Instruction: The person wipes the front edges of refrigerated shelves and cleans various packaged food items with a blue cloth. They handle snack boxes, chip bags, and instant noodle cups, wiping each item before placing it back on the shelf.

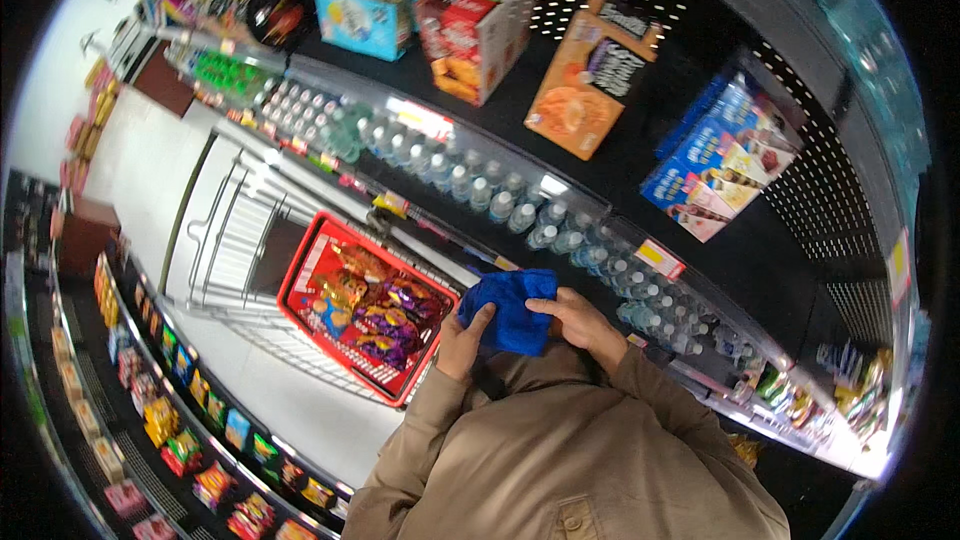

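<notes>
A folded blue cloth (514, 311) is held in front of my body between both hands. My left hand (461, 337) grips its left side, the thumb lying on top. My right hand (583, 321) pinches its right edge between thumb and fingers. Just left of the cloth, a red shopping basket (304, 259) holds purple and gold snack packets (390, 315) and rests on a metal shopping cart (217, 240). Beyond the hands, a black shelf (480, 131) bears an orange box (589, 90), a red and white box (476, 30) and a blue box of cone-shaped treats (720, 161).
Rows of clear plastic bottles (480, 191) stand on the lower shelf alongside my hands. A price tag (660, 259) sits on the upper shelf's edge. Across the aisle floor (300, 420), another shelf unit holds colourful snack bags (214, 484). Bottles with green caps stand at the far left.
</notes>
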